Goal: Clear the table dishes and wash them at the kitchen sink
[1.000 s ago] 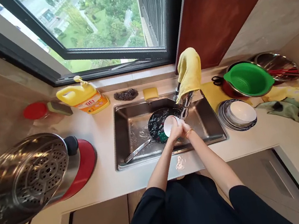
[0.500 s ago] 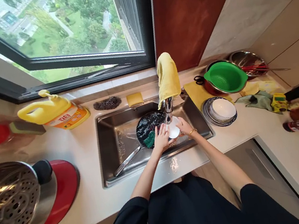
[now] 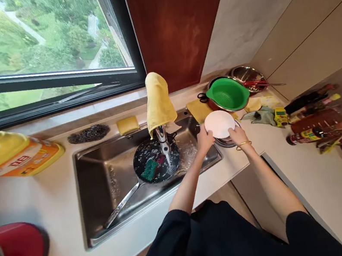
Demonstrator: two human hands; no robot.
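Your left hand point(image 3: 205, 141) and right hand point(image 3: 238, 135) grip opposite sides of a white bowl point(image 3: 219, 124) over stacked dishes point(image 3: 225, 141), mostly hidden, any contact unclear; beyond, a yellow cloth point(image 3: 158, 101) masks the top of the faucet point(image 3: 163, 140), and the left edge crops a yellow jug point(image 3: 18, 155).

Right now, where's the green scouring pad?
In the head view, the green scouring pad lies in the black pan in the sink, left of the water stream from the faucet.
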